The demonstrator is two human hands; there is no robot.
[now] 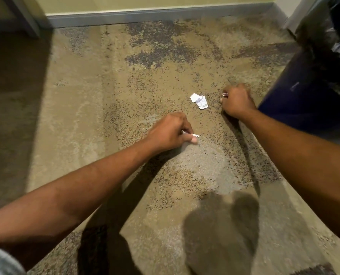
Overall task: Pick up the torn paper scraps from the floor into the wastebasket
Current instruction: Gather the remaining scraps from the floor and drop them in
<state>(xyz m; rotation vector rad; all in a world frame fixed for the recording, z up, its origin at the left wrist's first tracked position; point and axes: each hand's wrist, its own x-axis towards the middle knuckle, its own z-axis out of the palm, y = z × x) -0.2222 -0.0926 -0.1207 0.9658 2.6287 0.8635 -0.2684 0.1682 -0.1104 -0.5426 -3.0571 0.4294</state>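
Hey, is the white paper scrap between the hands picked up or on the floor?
On the floor: the paper scrap lies crumpled on the carpet, clear of the left hand and the right hand.

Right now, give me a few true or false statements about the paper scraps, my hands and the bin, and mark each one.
1. A white printed paper scrap lies loose on the speckled tan carpet between the two hands. True.
2. The left hand is flat and holds nothing. False: its fingers pinch a small white scrap.
3. The dark blue wastebasket with a black liner stands to the right of the right hand. True.
4. The right hand is over the wastebasket's opening. False: it is low by the carpet, beside the basket's wall, curled round a tiny scrap.
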